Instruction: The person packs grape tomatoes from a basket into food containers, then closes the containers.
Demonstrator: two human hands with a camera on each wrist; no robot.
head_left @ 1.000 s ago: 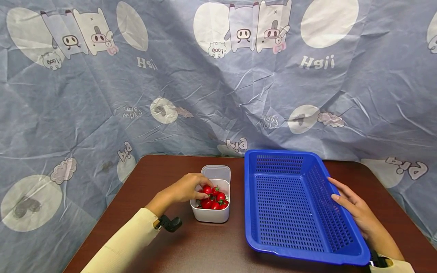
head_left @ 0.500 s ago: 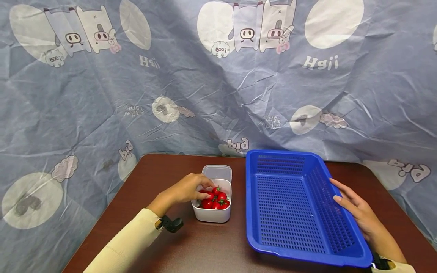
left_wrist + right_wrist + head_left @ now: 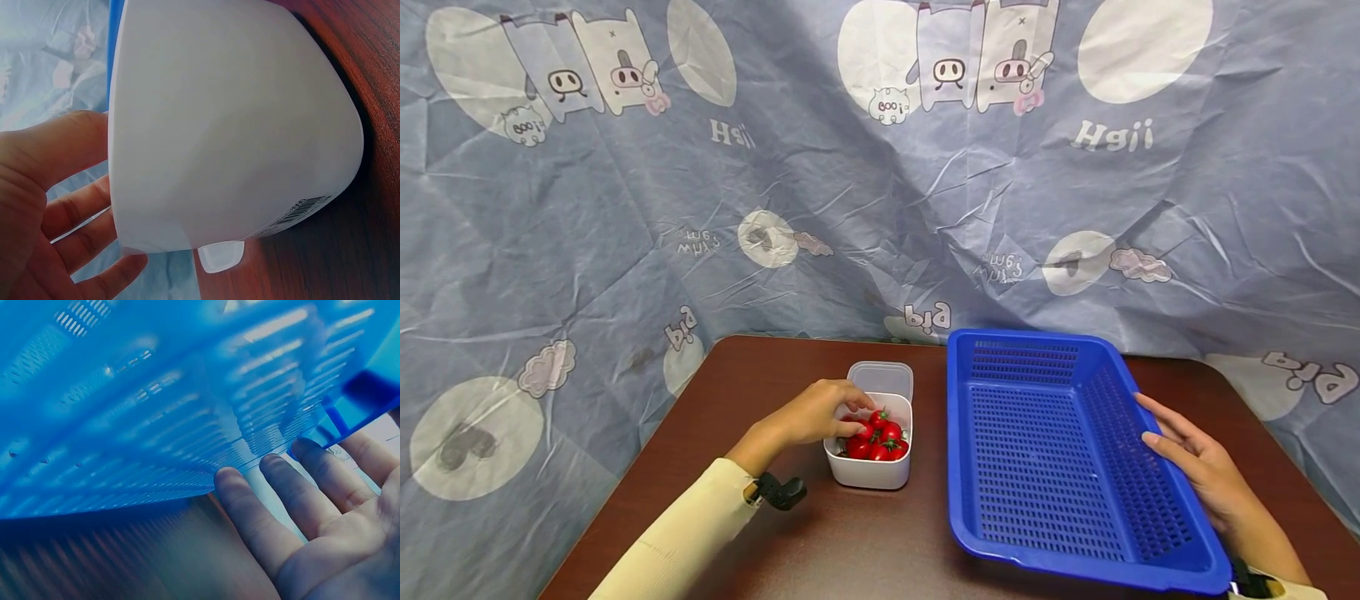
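A white square tub point(image 3: 871, 475) of red cherry tomatoes point(image 3: 880, 442) stands on the table. My left hand point(image 3: 812, 412) reaches in over its left side, thumb and fingers spread apart above the tomatoes; a tomato lies by the thumb. In the left wrist view the tub's wall point(image 3: 231, 125) hides the fingertips. At the right is a large blue perforated basket point(image 3: 964, 500) with nothing in it. My right hand point(image 3: 1206, 475) holds its right rim, thumb on top, other fingers against the outside. The right wrist view shows those fingers point(image 3: 300, 494) along the basket's outer side.
A translucent lid point(image 3: 883, 379) lies just behind the tub. The brown table point(image 3: 760, 367) ends at a blue-grey printed cloth point(image 3: 820, 167) hung at the back and sides. A gap of bare table separates tub and basket.
Both hands keep their places at the tub and basket. A tomato seen between the left thumb and fingers earlier now sits lower, by the thumb tip. The whole view shifts slightly.
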